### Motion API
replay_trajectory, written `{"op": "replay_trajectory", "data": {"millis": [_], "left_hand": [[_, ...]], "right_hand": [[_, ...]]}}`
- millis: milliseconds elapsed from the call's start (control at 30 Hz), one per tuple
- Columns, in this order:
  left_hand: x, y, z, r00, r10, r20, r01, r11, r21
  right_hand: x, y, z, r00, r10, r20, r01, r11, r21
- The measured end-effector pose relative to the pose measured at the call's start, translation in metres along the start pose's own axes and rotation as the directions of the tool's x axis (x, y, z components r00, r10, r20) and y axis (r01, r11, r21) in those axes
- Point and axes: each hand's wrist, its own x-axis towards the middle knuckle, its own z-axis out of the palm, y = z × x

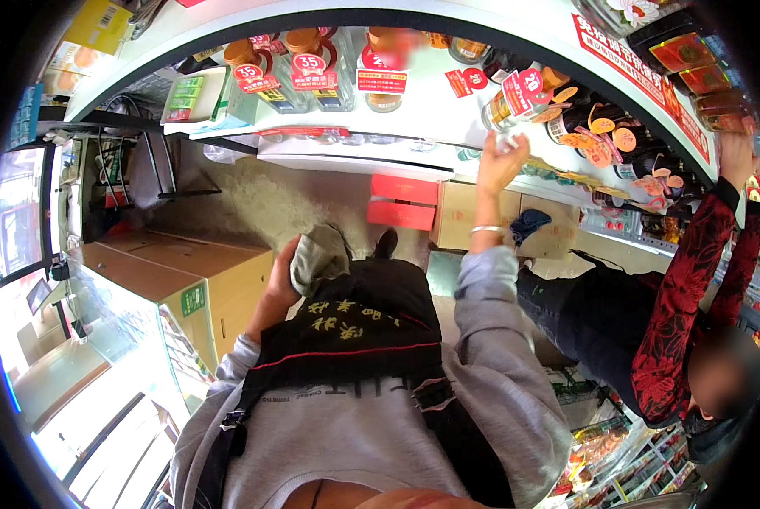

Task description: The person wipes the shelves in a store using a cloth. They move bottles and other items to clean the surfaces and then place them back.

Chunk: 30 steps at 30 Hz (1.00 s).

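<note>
My left hand is held near my waist, closed around a crumpled grey-green cloth. My right hand, with a pale bracelet on the wrist, is raised to the white shelf and its fingers wrap a jar with a red tag at the shelf's front edge. More jars and bottles with red price tags stand along the same shelf. I wear a grey sweatshirt and a black apron with yellow characters.
A person in a red patterned sleeve stands at my right, hand up on the shelf of dark bottles. Cardboard boxes sit on the floor at left; red boxes and brown cartons lie under the shelf.
</note>
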Motion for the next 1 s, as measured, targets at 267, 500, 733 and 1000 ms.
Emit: {"op": "replay_trajectory", "data": {"millis": [267, 500, 733, 1000], "left_hand": [[-0.003, 0.007, 0.006, 0.999, -0.035, -0.001, 0.035, 0.998, -0.044], [-0.01, 0.007, -0.005, 0.996, 0.004, -0.085, -0.008, 0.998, -0.057], [-0.016, 0.003, -0.008, 0.997, 0.01, -0.077, -0.017, 0.996, -0.093], [-0.008, 0.003, 0.002, 0.994, 0.054, -0.092, -0.055, 0.998, -0.004]], "right_hand": [[-0.023, -0.03, 0.078, 0.885, -0.218, 0.413, 0.168, 0.974, 0.154], [0.052, -0.067, 0.141, 0.58, -0.32, 0.749, 0.307, 0.938, 0.162], [0.073, -0.06, 0.166, 0.345, -0.139, 0.928, 0.06, 0.99, 0.126], [0.094, -0.029, 0.193, 0.299, -0.06, 0.952, -0.15, 0.983, 0.11]]}}
